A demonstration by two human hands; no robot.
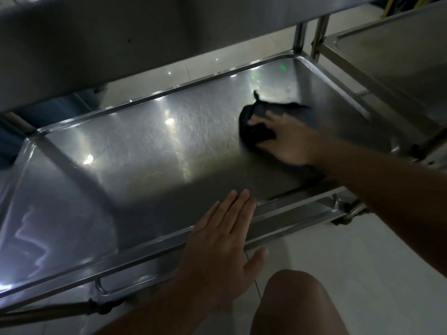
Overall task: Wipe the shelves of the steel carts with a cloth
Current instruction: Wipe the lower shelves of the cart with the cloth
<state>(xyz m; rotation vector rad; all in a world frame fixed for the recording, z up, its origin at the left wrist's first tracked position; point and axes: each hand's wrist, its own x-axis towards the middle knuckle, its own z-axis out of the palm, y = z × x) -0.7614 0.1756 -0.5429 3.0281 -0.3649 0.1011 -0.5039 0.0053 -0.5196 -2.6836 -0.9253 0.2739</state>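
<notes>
Two hands | right hand (287, 139) grips cloth (256, 126) | left hand (222, 240) apart

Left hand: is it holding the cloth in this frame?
No. The left hand lies flat and empty on the shelf's front rim, while the right hand grips the dark cloth.

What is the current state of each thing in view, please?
Black cloth: bunched, lying on the shelf under the right hand.
Right hand: gripping the cloth.
Left hand: flat, fingers straight, resting on the shelf's front rim.
Steel cart shelf: bare, shiny, reflecting lights.
</notes>
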